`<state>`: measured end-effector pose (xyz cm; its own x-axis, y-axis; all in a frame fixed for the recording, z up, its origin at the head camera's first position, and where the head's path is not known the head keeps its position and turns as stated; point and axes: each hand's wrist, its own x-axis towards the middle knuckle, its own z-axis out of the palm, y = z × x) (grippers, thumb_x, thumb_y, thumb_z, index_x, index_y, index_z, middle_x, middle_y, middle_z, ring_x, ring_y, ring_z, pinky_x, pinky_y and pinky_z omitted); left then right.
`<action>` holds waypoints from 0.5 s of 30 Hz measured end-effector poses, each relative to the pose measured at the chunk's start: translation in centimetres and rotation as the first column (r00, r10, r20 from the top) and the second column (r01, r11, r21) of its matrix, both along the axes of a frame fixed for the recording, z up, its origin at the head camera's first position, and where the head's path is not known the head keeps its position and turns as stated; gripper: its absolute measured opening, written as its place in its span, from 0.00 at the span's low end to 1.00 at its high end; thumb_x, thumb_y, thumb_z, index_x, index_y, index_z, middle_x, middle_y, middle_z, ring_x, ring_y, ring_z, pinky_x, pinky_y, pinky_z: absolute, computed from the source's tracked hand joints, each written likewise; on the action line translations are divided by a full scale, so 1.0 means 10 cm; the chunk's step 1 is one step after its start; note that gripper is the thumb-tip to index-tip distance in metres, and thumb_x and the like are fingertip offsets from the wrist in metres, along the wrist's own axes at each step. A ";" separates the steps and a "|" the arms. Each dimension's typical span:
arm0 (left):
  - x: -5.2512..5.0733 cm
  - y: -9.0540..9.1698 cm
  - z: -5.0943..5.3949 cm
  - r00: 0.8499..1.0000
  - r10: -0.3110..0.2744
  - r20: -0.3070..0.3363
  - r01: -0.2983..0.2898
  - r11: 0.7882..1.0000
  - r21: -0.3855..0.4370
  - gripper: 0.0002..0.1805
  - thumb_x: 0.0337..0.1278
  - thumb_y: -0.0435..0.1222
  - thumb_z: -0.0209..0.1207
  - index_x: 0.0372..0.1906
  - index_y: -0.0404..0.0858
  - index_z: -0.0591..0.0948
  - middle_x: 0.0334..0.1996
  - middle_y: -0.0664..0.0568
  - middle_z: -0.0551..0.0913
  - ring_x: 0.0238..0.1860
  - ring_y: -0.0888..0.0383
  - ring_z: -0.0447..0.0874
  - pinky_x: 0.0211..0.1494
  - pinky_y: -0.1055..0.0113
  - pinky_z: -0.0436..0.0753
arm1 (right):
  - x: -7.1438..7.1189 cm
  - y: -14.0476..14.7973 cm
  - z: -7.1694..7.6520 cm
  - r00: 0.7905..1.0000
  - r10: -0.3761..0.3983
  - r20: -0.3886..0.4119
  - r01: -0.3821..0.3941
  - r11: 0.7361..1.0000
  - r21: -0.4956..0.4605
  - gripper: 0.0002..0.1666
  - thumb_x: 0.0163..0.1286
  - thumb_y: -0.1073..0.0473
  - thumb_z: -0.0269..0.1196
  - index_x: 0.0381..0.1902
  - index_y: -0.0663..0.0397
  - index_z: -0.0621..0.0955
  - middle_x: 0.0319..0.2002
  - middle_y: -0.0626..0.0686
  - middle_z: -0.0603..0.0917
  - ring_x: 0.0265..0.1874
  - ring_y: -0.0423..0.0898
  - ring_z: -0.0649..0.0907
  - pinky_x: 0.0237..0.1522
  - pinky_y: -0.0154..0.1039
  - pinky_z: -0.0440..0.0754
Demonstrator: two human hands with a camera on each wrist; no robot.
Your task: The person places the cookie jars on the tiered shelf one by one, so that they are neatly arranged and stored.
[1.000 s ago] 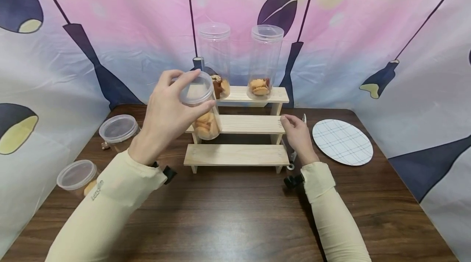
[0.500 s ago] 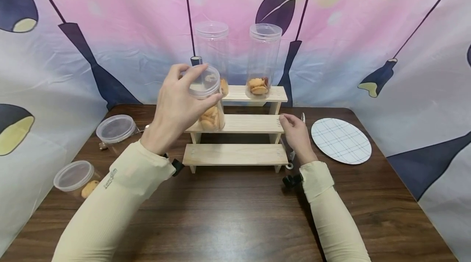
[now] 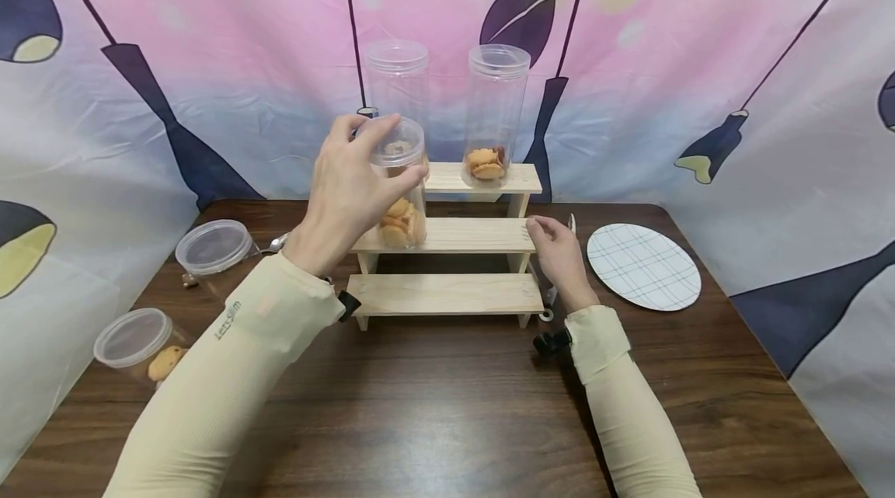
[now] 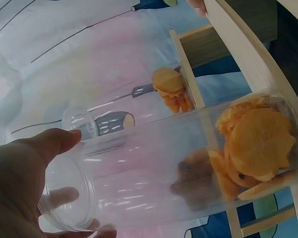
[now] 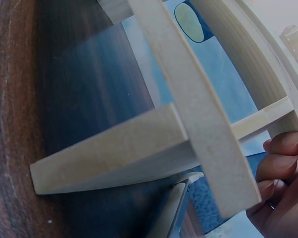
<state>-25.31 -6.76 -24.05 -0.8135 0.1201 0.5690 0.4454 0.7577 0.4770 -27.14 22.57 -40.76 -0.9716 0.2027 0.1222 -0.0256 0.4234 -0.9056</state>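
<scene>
- Between 8 and 9 o'clock of the wooden rack, a lidded jar stands partly behind the left sleeve.
- At 9, another lidded jar, its contents unclear; beside it, a spoon is partly covered by the wrist.
- At 11, the left hand grips the held jar near its lid: tall, clear, nearly upright, cookies at the bottom, over the middle board's left end, contact uncertain. It blocks a rear jar.
- At 1, a top-board jar.
- At 3, the right hand pinches the middle board's end, hiding most of a slim object; farther out, a checked plate.
</scene>
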 end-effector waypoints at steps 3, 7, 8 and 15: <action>-0.04 0.00 -0.01 1.000 0.008 0.010 -0.008 1.000 0.007 0.38 0.49 0.52 0.72 0.68 0.48 0.77 0.62 0.42 0.72 0.57 0.43 0.75 0.58 0.50 0.74 | 0.01 -0.01 0.00 1.000 0.003 0.002 -0.003 1.000 -0.003 0.34 0.76 0.37 0.52 0.67 0.53 0.76 0.64 0.60 0.78 0.61 0.58 0.78 0.62 0.56 0.74; -0.08 0.00 -0.02 1.000 0.022 0.019 -0.022 1.000 0.014 0.39 0.49 0.53 0.72 0.68 0.48 0.76 0.62 0.41 0.72 0.58 0.42 0.76 0.59 0.50 0.75 | 0.01 0.00 0.00 1.000 -0.002 0.003 0.002 1.000 0.005 0.33 0.76 0.37 0.52 0.67 0.53 0.76 0.64 0.59 0.78 0.62 0.58 0.77 0.63 0.56 0.73; -0.09 0.00 -0.03 1.000 0.024 0.020 -0.024 1.000 0.016 0.39 0.49 0.53 0.72 0.68 0.48 0.76 0.62 0.41 0.72 0.58 0.42 0.76 0.59 0.50 0.75 | 0.01 0.00 0.00 1.000 -0.002 0.003 0.002 1.000 0.006 0.34 0.76 0.37 0.52 0.67 0.53 0.76 0.64 0.59 0.77 0.62 0.58 0.77 0.63 0.56 0.73; -0.12 0.01 -0.03 0.999 0.025 0.037 -0.026 0.999 0.030 0.40 0.51 0.54 0.71 0.69 0.48 0.75 0.63 0.40 0.70 0.59 0.42 0.74 0.59 0.50 0.74 | 0.01 0.00 0.01 1.000 -0.006 0.011 0.006 1.000 -0.001 0.35 0.75 0.35 0.51 0.68 0.51 0.75 0.64 0.58 0.77 0.62 0.57 0.77 0.63 0.57 0.73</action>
<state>-26.51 -6.64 -24.31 -0.8364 0.0821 0.5420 0.4081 0.7535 0.5155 -27.06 22.53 -40.65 -0.9716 0.2085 0.1117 -0.0134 0.4230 -0.9060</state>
